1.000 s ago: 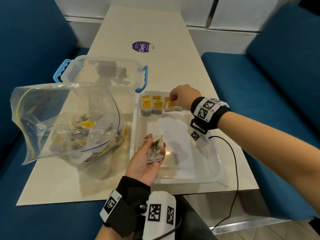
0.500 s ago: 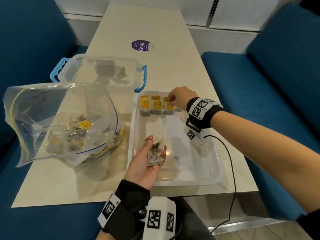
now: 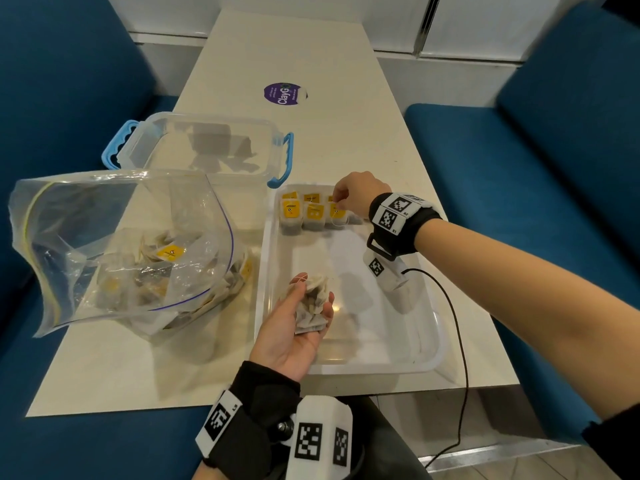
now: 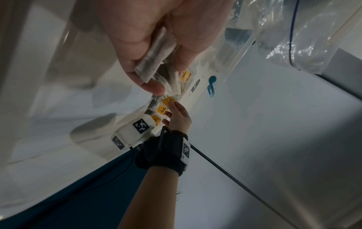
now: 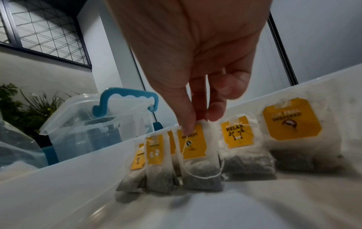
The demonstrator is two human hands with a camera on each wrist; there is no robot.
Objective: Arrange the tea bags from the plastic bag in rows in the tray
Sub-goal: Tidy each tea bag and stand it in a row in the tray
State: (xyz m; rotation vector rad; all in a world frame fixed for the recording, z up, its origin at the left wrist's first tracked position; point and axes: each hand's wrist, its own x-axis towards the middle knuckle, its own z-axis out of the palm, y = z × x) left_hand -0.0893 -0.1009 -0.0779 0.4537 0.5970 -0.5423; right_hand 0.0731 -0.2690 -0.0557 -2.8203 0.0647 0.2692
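Note:
A white tray (image 3: 346,370) lies on the table with several yellow-tagged tea bags (image 3: 301,216) standing in rows at its far end. My right hand (image 3: 337,204) pinches the top of the third front tea bag (image 3: 337,216). In the right wrist view thumb and fingers of that hand (image 5: 199,122) grip this bag (image 5: 197,156) at its tag, its string hanging loose. My left hand (image 3: 313,292) is palm up over the tray's near left and holds a bunch of tea bags (image 3: 311,310), also seen in the left wrist view (image 4: 154,62). The open plastic bag (image 3: 131,244) with more tea bags sits left of the tray.
A clear box with blue handles (image 3: 207,150) stands behind the bag and the tray. A purple sticker (image 3: 282,93) marks the far table top. A black cable (image 3: 457,323) runs from my right wrist over the tray's right rim. Blue benches flank the table.
The right hand stays at the far rows; the bag under it, lying flatter before, now stands upright beside the other two. The left hand keeps its bunch in place.

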